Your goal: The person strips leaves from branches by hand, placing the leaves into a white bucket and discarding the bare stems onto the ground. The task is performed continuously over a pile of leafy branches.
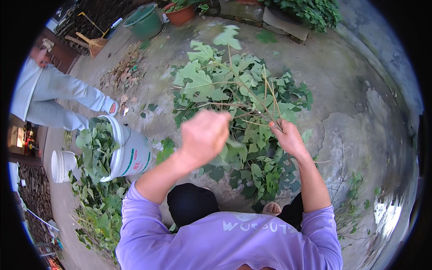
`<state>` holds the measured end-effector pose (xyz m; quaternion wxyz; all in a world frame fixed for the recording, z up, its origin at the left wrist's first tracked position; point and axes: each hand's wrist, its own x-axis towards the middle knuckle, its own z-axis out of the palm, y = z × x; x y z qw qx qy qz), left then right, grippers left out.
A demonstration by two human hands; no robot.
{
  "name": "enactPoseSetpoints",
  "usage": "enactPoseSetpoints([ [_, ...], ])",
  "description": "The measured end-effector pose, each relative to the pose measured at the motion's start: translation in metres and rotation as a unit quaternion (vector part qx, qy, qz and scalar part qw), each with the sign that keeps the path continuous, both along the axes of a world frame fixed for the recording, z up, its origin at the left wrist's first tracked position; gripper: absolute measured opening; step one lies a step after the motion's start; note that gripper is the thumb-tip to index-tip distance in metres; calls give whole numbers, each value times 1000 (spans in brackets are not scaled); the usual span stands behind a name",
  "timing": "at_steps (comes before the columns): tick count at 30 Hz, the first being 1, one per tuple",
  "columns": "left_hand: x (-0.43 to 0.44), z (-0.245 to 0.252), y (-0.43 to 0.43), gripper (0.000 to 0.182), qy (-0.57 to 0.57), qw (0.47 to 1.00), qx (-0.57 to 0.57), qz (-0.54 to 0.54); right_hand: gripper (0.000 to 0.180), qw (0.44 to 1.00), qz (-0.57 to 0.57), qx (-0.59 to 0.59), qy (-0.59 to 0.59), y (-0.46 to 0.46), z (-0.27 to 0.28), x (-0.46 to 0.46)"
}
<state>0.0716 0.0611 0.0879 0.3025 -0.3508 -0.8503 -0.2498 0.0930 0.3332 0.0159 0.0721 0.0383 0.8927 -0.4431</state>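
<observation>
My right hand [288, 136] is closed around the lower ends of several cut stems [251, 91], whose lobed green leaves [199, 82] spread away from me. Left of it, my left hand [205, 135] is curled into a fist and blurred by motion. A blurred leaf [231, 153] hangs beside its fingers and seems to be held there, though the fingertips are hidden. Beneath both hands, a heap of leafy branches [260, 172] lies on the concrete ground in front of my knees.
At my left, a large white bucket [133, 152] lies tilted, leaves [96, 145] spilling from its mouth. Near it are a smaller white bucket [62, 165] and more branches [104, 216]. A person [57, 91] stands beyond. A green tub [143, 22] and a broom [96, 44] are farther off.
</observation>
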Motion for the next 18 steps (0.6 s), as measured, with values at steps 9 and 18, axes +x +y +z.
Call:
enactPoseSetpoints([
  [9, -49, 19, -1, 50, -240, 969, -49, -11, 49, 996, 47, -44, -54, -11, 22, 7],
  [18, -78, 7, 7, 27, -311, 928, 92, -183, 50, 991, 75, -90, -57, -13, 20, 8],
])
